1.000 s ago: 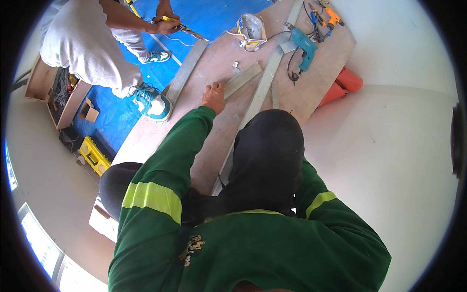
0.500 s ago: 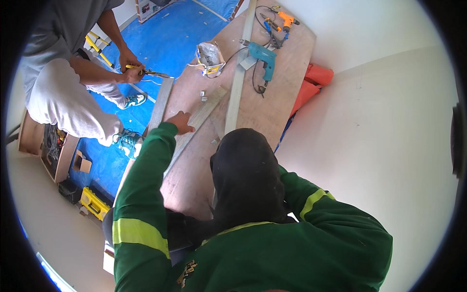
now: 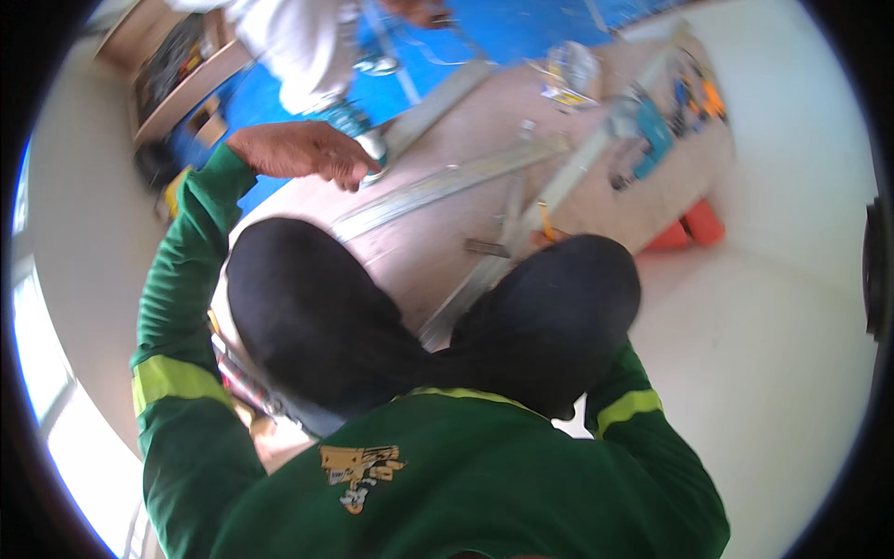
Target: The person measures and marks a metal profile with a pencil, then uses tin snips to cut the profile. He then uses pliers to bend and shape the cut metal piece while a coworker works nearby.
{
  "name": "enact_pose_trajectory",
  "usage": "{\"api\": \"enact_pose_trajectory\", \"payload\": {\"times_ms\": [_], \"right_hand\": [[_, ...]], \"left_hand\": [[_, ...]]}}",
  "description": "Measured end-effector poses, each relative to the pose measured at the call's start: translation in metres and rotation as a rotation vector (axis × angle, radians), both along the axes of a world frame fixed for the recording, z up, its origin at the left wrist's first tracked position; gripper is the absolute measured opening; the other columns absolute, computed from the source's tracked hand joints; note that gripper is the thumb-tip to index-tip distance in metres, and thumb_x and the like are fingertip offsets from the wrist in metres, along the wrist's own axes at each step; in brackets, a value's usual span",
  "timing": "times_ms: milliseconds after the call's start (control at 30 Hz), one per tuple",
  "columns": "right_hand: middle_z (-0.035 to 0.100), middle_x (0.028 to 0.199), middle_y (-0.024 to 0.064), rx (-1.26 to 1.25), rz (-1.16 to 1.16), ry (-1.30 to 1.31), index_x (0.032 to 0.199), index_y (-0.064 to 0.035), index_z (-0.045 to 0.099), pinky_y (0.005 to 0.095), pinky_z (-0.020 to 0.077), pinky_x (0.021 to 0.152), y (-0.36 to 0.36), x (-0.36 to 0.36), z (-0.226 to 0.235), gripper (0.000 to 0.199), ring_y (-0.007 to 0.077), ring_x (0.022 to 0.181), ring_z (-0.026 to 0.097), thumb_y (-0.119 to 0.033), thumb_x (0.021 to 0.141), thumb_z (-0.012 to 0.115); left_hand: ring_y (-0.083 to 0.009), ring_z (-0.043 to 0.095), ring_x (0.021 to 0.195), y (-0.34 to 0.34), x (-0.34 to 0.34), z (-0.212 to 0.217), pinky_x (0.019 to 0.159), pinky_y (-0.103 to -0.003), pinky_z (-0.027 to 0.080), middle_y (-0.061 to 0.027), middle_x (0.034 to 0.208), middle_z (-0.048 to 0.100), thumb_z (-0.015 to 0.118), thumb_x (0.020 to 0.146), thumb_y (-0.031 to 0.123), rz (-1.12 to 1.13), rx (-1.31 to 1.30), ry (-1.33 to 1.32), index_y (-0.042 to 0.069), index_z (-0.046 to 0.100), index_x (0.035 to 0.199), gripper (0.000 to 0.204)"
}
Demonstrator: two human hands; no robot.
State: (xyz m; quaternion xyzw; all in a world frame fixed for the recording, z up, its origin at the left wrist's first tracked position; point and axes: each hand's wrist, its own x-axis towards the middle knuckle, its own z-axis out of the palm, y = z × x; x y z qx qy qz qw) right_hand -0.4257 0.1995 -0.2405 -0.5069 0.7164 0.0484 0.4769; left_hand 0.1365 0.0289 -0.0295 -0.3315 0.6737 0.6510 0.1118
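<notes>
the flat strip (image 3: 419,197) is grey metal with a dull sheen; the long bar (image 3: 570,173) to its right looks like the same metal, smooth and faintly reflective. both lie on a board (image 3: 400,270) of matt, pinkish-brown wood. the drill (image 3: 656,130) has a teal plastic body. blue sheeting (image 3: 549,20) on the floor looks like thin, smooth plastic. the green sweatshirt (image 3: 521,475) and black trousers (image 3: 307,289) are matt cloth. the box (image 3: 191,93) at upper left is bare wood; the wall (image 3: 773,326) is smooth, matt white. blur hides the finish of the red rolls (image 3: 703,224).

Right fingers (image 3: 543,239) mostly hidden behind the knee (image 3: 587,284), co-worker (image 3: 298,47) cut off by top edge.
</notes>
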Motion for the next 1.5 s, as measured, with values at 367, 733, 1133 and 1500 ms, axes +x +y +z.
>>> {"api": "enact_pose_trajectory", "payload": {"times_ms": [367, 733, 1133, 1500], "right_hand": [[0.072, 0.079, 0.0098, 0.312, 0.955, 0.335, 0.096, 0.0009, 0.080, 0.0395, 0.0535, 0.075, -0.209, 0.092, 0.108, 0.045, 0.0189, 0.077, 0.065, -0.043, 0.088, 0.082], [0.076, 0.084, 0.0180, 0.115, 1.220, 0.448, 0.087, 0.0013, 0.080, 0.0444, 0.0563, 0.081, -0.235, 0.182, 0.065, 0.045, 0.0300, 0.081, 0.074, -0.041, 0.076, 0.090], [0.077, 0.098, 0.0261, 0.201, 1.216, 0.474, 0.106, 0.0061, 0.079, 0.0467, 0.0570, 0.089, -0.237, 0.174, 0.054, 0.055, 0.0390, 0.094, 0.076, -0.041, 0.078, 0.086], [0.076, 0.092, 0.0281, 0.166, 1.287, 0.422, 0.101, 0.0054, 0.079, 0.0483, 0.0567, 0.087, -0.232, 0.188, 0.056, 0.050, 0.0410, 0.090, 0.076, -0.040, 0.080, 0.084]], "left_hand": [[-0.0180, 0.073, 0.097, 0.351, 0.159, -0.115, 0.083, -0.028, 0.057, -0.0068, 0.118, 0.070, 0.059, 0.111, 0.031, 1.996, -0.315, 0.178, 0.004, 0.054, 0.152, 0.049], [-0.0476, 0.042, 0.148, 0.626, -0.046, -0.210, 0.115, -0.052, 0.047, -0.0217, 0.164, 0.036, 0.064, 0.097, 0.014, 1.266, -0.369, -0.642, 0.012, 0.051, 0.152, 0.057], [-0.0631, 0.000, 0.158, 0.686, -0.134, -0.337, 0.106, -0.084, 0.040, -0.0156, 0.180, -0.002, 0.060, 0.099, 0.047, 1.026, -0.331, -1.125, 0.030, 0.025, 0.169, 0.080], [-0.0621, -0.002, 0.159, 0.672, -0.131, -0.309, 0.107, -0.084, 0.039, -0.0141, 0.180, -0.006, 0.060, 0.097, 0.053, 1.084, -0.276, -1.060, 0.033, 0.022, 0.170, 0.085]]}}
